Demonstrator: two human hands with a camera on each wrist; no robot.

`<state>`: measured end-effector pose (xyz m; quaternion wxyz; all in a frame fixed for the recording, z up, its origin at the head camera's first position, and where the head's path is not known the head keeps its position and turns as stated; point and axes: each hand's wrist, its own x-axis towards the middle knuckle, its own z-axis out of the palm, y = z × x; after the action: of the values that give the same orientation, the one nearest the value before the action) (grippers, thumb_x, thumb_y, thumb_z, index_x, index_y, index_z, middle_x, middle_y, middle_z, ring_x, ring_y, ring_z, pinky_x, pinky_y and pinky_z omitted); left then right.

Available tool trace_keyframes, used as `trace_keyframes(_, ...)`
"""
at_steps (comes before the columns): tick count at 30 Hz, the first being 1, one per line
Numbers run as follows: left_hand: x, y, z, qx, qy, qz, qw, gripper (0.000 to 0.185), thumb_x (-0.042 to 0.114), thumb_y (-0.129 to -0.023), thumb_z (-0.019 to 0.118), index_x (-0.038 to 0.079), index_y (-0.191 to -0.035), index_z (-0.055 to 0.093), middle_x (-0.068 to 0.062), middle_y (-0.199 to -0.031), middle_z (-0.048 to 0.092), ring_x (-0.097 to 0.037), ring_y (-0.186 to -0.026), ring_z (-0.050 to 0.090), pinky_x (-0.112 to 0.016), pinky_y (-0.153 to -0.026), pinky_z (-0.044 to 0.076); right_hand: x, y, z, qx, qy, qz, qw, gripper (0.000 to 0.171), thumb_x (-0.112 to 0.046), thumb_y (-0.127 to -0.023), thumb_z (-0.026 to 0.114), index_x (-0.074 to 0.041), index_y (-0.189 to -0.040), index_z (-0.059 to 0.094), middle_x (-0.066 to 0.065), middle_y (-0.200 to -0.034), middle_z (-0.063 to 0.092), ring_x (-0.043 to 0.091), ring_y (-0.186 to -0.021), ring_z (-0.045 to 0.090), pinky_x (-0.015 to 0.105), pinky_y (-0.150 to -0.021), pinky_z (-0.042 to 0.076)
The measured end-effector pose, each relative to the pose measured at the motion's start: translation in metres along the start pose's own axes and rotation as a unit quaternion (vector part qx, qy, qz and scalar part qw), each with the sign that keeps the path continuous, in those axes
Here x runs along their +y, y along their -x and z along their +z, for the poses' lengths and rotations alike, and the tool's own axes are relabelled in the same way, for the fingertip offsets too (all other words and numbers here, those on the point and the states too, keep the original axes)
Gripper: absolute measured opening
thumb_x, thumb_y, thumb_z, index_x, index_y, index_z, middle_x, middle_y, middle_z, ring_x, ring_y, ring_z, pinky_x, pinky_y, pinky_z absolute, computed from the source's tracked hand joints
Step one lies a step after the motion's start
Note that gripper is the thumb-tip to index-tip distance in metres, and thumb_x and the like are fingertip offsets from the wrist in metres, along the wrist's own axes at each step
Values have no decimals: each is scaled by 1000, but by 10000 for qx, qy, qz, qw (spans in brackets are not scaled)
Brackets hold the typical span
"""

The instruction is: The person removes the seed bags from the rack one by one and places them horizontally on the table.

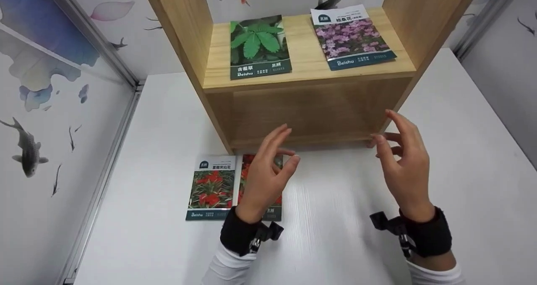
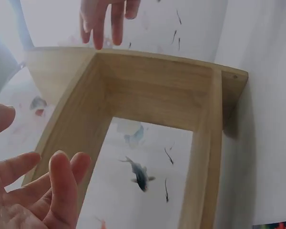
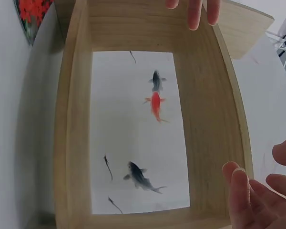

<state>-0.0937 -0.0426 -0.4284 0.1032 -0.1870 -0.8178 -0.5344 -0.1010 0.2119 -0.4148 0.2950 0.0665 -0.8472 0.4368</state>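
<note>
My left hand [image 1: 265, 173] hovers over the table in front of the wooden shelf, its fingers loosely bent and nothing between them. Beneath it lies a red-flowered seed packet [image 1: 275, 213], partly hidden by the hand. A second red-flowered packet [image 1: 212, 188] lies flat just to its left. My right hand [image 1: 407, 163] is held up near the shelf's lower right corner, thumb and fingers apart and holding nothing. On the shelf board [image 1: 300, 45] rest a green-leaf packet [image 1: 260, 45] at left and a pink-flowered packet [image 1: 354, 37] at right.
The wooden shelf [image 2: 157, 76] stands upright on the white table [image 1: 159, 184], its lower compartment [image 3: 138, 26] facing me with the wall showing through. Side panels rise beyond the upper frame edge. Walls printed with fish [image 1: 29, 150] enclose the table.
</note>
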Motion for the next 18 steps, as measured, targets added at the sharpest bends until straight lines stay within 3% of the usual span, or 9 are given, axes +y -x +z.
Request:
trace_keyframes(8, 28, -24, -1, -203, -246, 694, 9971, 61, 34, -90, 58, 20, -143, 32, 5, -152, 19, -9, -108, 55, -19, -52, 48, -13, -24, -12, 136, 432, -703, 9965, 59, -8, -88, 58, -16, -142, 36, -4, -143, 39, 15, -97, 63, 5, -68, 41)
trace_keyframes(11, 39, -35, -2, -201, -374, 874, 9953, 63, 34, -89, 58, 20, -144, 30, 3, -152, 18, -8, -109, 55, -18, -51, 48, -16, -33, -14, 54, 529, -780, 9955, 61, -11, -89, 57, -16, -144, 31, -4, -145, 36, 17, -100, 63, 5, -69, 42)
trace_keyframes(15, 47, -52, 2, -217, -614, 976, 9931, 67, 38, -89, 58, 19, -145, 27, 2, -153, 15, -7, -108, 54, -18, -51, 45, -14, -44, -17, -97, 606, -753, 9953, 62, -14, -90, 56, -17, -145, 27, -4, -146, 34, 18, -102, 62, 4, -69, 41)
trace_keyframes(18, 50, -64, 4, -278, -805, 851, 9927, 70, 42, -89, 56, 20, -147, 22, 3, -153, 12, -9, -108, 55, -19, -55, 46, -13, -53, -18, -229, 616, -686, 9955, 63, -16, -91, 56, -18, -146, 26, -3, -146, 33, 19, -103, 61, 4, -68, 40)
